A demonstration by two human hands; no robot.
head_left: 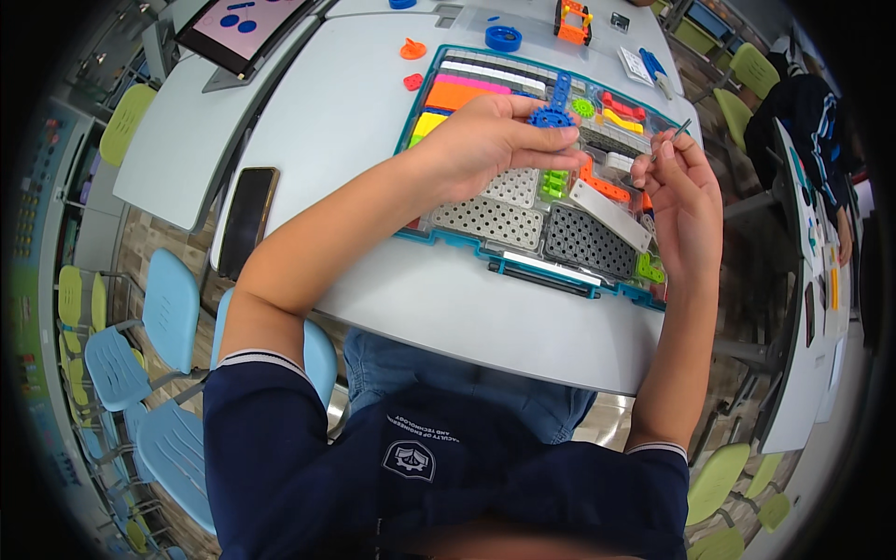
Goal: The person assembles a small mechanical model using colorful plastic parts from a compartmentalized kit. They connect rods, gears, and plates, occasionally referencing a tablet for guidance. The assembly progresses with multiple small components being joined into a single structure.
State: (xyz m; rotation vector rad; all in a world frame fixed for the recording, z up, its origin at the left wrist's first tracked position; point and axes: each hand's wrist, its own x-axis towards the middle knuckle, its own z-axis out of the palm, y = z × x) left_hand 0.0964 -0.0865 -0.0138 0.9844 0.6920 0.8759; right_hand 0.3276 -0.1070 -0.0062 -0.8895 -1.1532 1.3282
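Over the open parts case [457, 241], my left hand [495, 145] pinches a blue toothed gear [551, 118] between thumb and fingers. A blue beam with holes [561, 89] stands out from the gear's far side; whether the two are joined I cannot tell. To the right, my right hand [683, 177] is closed on a thin grey metal rod [682, 130], whose tip sticks out beyond the fingertips. The two hands are apart. Between and below them, a long pale bar [609, 215] lies slantwise across the case, near an orange angled piece [607, 184].
A phone [249, 221] lies at the table's left. Beyond the case are a blue ring [503, 38], an orange part [413, 49] and an orange assembly [573, 22]. A laptop [245, 30] stands far left. Another person [810, 121] is at the right.
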